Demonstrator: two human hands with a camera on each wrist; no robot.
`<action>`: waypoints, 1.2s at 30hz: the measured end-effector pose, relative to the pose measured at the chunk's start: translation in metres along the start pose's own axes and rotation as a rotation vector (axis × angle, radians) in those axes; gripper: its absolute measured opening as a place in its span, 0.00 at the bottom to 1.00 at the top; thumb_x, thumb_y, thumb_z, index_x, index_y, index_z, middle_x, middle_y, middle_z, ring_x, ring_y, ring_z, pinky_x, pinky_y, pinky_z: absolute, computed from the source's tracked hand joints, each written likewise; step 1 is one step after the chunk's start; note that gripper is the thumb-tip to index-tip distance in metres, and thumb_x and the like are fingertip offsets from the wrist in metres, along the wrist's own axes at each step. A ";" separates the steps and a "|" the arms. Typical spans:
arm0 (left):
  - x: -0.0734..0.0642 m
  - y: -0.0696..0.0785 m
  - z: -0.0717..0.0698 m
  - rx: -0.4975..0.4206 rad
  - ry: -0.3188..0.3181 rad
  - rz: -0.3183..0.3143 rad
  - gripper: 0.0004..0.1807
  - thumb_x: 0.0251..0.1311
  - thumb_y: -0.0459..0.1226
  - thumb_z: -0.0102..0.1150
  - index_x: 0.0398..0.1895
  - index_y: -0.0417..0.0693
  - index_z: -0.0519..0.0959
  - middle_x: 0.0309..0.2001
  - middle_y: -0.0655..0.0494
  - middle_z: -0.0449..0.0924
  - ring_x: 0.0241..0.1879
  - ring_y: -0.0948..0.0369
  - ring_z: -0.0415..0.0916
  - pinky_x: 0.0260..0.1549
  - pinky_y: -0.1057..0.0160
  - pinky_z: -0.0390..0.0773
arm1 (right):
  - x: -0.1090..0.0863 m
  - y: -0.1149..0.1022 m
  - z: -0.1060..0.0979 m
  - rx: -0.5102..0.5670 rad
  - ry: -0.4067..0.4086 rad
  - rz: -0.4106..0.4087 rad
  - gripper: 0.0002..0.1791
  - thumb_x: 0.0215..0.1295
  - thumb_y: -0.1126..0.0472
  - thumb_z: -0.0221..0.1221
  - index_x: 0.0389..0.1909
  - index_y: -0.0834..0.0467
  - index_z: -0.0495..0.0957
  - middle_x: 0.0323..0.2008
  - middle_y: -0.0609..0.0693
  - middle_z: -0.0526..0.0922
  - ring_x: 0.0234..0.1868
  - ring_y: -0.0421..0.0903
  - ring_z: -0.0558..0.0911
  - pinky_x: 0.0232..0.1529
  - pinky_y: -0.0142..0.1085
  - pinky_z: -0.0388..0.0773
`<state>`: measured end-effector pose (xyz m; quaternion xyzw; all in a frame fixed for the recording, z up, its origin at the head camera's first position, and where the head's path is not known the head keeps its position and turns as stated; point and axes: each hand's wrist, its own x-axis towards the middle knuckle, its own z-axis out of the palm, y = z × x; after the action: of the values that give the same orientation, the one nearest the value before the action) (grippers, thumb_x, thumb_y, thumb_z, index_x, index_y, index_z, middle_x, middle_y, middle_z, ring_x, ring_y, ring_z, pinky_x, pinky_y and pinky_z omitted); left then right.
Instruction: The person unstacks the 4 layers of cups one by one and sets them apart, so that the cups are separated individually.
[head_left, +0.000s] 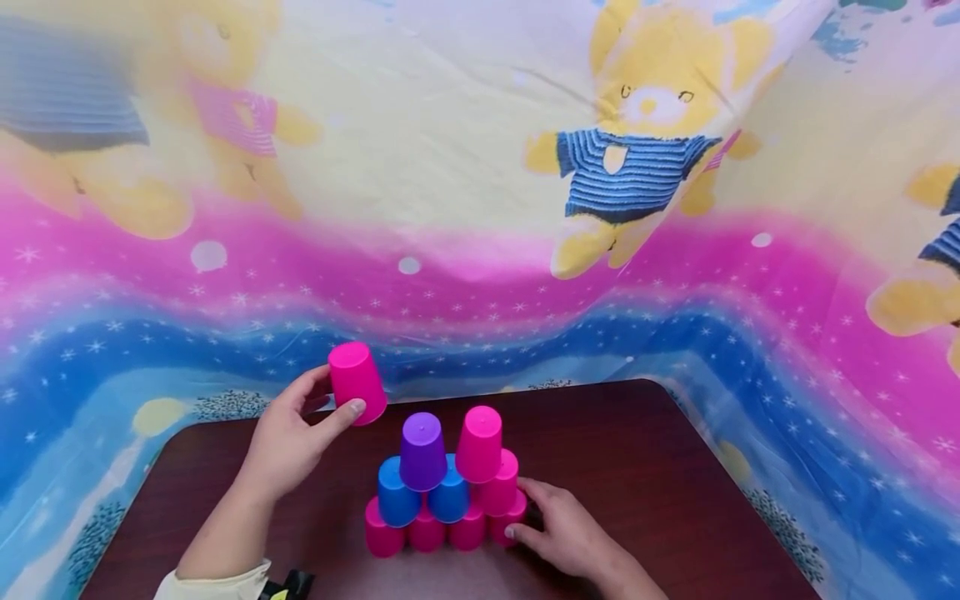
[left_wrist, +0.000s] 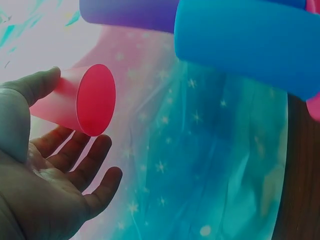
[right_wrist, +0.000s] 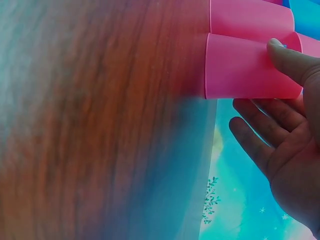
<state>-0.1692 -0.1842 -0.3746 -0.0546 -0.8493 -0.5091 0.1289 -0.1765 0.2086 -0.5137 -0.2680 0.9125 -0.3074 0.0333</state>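
Observation:
An upside-down pink cup (head_left: 356,383) is held up by my left hand (head_left: 288,437), thumb on its near side and fingers behind. In the left wrist view the open rim of that pink cup (left_wrist: 95,100) shows. Right of it stands a stack of upturned cups: a bottom row of several pink ones, then two blue cups (head_left: 399,492) and a pink one, then a purple cup (head_left: 422,450) and a pink cup (head_left: 480,443) on top. My right hand (head_left: 562,529) grips the bottom-right pink cup (right_wrist: 250,67), its thumb in front and fingers on the far side.
The stack stands on a dark brown wooden table (head_left: 615,450) with rounded far corners. Behind the table and at its sides hangs a printed cloth (head_left: 465,208) with bears and stars. A black strap (head_left: 296,583) shows at my left sleeve.

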 end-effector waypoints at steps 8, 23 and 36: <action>-0.001 -0.013 -0.018 0.056 0.035 -0.037 0.41 0.66 0.53 0.68 0.78 0.50 0.65 0.66 0.43 0.75 0.63 0.43 0.75 0.50 0.57 0.83 | 0.001 0.000 0.000 -0.026 -0.001 -0.001 0.33 0.67 0.48 0.70 0.69 0.54 0.74 0.61 0.45 0.82 0.60 0.43 0.82 0.61 0.46 0.81; -0.011 -0.055 -0.048 0.179 0.117 -0.091 0.43 0.66 0.54 0.68 0.77 0.44 0.64 0.62 0.39 0.75 0.57 0.39 0.77 0.37 0.68 0.80 | 0.002 -0.001 -0.004 -0.052 -0.019 0.002 0.33 0.67 0.48 0.70 0.69 0.54 0.74 0.60 0.46 0.82 0.59 0.43 0.82 0.60 0.47 0.81; -0.020 -0.097 -0.060 0.241 0.159 -0.182 0.45 0.68 0.54 0.66 0.76 0.35 0.62 0.63 0.31 0.72 0.60 0.34 0.71 0.48 0.33 0.79 | 0.001 -0.001 -0.003 -0.081 -0.014 -0.009 0.33 0.67 0.46 0.69 0.68 0.52 0.74 0.59 0.45 0.82 0.58 0.42 0.82 0.60 0.47 0.81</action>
<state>-0.1617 -0.2825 -0.4361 0.0790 -0.8926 -0.4159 0.1548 -0.1771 0.2090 -0.5103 -0.2754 0.9227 -0.2684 0.0273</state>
